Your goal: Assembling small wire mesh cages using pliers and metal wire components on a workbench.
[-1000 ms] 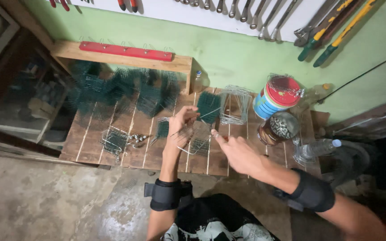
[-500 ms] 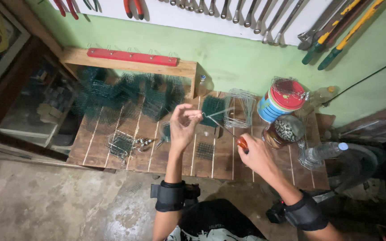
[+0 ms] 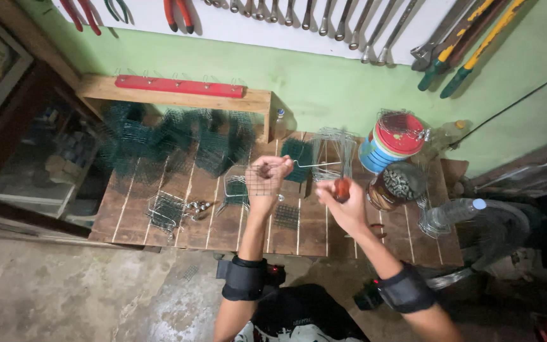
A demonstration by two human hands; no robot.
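Note:
My left hand (image 3: 269, 177) is raised over the wooden bench (image 3: 235, 228) and grips a small square of wire mesh (image 3: 259, 182) together with the end of a thin wire (image 3: 316, 165). My right hand (image 3: 345, 206) is closed on a red-handled tool (image 3: 342, 188) just right of the left hand, at the wire's other end. Below the hands a dark mesh piece (image 3: 286, 216) lies flat on the planks. Both wrists wear black bands.
Green mesh cages (image 3: 178, 136) stand in a row at the back left. Bare wire frames (image 3: 335, 151), a striped tin (image 3: 392, 140), a jar of small metal parts (image 3: 395, 185) and a plastic bottle (image 3: 451, 214) crowd the right. Tools hang on the wall above.
My left hand rose slightly with the mesh piece. My right hand came left and up, bringing the red-handled tool close beside the left hand.

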